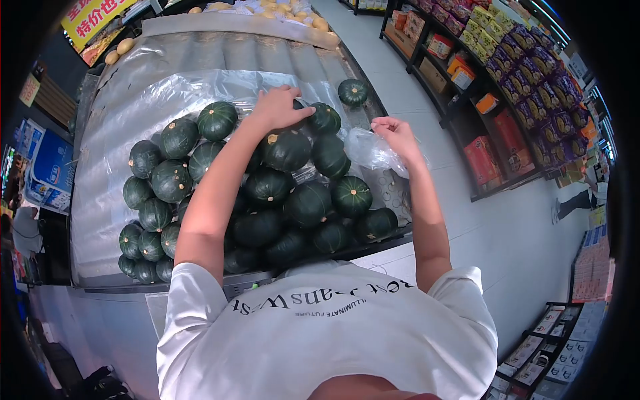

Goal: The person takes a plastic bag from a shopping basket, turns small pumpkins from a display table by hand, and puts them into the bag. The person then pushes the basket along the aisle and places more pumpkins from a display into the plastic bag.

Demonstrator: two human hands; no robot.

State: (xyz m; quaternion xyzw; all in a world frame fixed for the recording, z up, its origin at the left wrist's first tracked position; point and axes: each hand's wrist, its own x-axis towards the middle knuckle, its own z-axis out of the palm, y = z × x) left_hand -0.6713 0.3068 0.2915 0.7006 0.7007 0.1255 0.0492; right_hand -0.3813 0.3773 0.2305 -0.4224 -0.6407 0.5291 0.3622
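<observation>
Several dark green pumpkins (pixel 287 150) are piled on the display stand (pixel 110 200), over a sheet of clear plastic. My left hand (pixel 277 110) reaches over the back of the pile, its fingers apart, the thumb against a pumpkin (pixel 325 119) and the palm over another that is mostly hidden. A crumpled clear plastic bag (pixel 370 150) hangs from my right hand (pixel 397 137), whose fingers are pinched on it at the right side of the pile. One pumpkin (pixel 353 93) lies apart, behind the bag near the stand's right edge.
Yellow melons (pixel 287 12) lie beyond a pale divider (pixel 233 27) at the stand's far end. Shelves of packaged goods (pixel 527 73) stand across the aisle (pixel 413 133) on the right. A person's leg (pixel 577 203) shows at the far right.
</observation>
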